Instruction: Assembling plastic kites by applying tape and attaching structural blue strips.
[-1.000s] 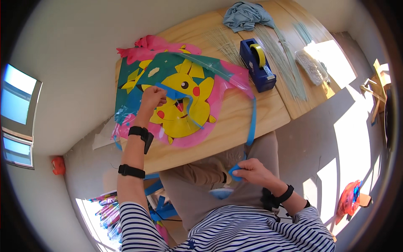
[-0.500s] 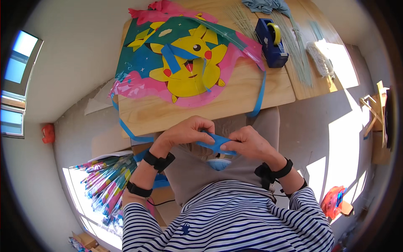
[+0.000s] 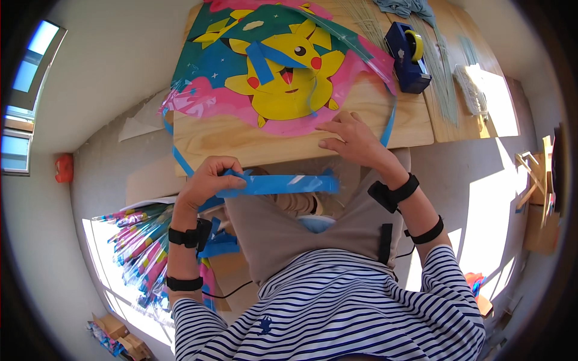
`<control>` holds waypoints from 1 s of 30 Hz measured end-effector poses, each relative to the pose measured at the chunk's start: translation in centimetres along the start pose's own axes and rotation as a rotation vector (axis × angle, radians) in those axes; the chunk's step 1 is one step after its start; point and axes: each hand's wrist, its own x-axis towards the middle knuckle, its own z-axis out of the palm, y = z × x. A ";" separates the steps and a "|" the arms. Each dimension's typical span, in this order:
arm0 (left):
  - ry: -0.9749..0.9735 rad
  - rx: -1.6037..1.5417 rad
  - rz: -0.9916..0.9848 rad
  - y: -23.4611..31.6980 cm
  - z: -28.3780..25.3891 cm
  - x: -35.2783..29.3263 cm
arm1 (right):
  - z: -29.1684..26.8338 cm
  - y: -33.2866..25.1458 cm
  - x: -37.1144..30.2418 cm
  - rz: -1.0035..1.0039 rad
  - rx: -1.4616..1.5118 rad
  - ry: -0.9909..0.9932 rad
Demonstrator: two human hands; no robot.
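Note:
My left hand (image 3: 211, 179) pinches one end of a shiny blue plastic strip (image 3: 289, 184), which stretches out to the right above my lap. My right hand (image 3: 356, 139) is off the strip, fingers apart and empty, over the front edge of the wooden table (image 3: 217, 141). Beyond it lies a kite-like plastic sheet (image 3: 301, 96) printed with a yellow cartoon figure on pink and dark green. Loose blue strips (image 3: 261, 65) rest on the figure. Blue ribbons (image 3: 389, 120) hang from the sheet's near corners.
A dark blue tape dispenser (image 3: 408, 66) with yellow tape stands right of the sheet. Thin pale rods (image 3: 444, 84), a grey-blue cloth (image 3: 409, 7) and a clear bag of white pieces (image 3: 471, 90) lie farther right. Several wrapped colourful bundles (image 3: 141, 253) are at lower left.
My right hand has let go of the blue strip and moved up and away toward the table. My left hand has moved left with the strip, which now lies spread out.

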 end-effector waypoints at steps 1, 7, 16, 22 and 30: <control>-0.020 -0.006 0.016 0.3 0.7 0.0 | 1.4 0.4 1.8 -0.054 -0.092 -0.017; -0.063 0.003 0.071 1.1 3.4 0.7 | -0.1 4.6 14.1 0.126 0.226 0.207; -0.183 0.060 0.113 0.9 6.1 3.8 | -2.2 4.1 6.1 0.354 0.273 0.425; -0.059 0.024 0.137 1.5 7.1 5.6 | 4.2 -6.0 -2.5 0.415 1.255 -0.201; 0.186 -0.064 0.045 -0.9 1.8 2.2 | 2.8 -0.3 -7.7 0.523 0.884 -0.114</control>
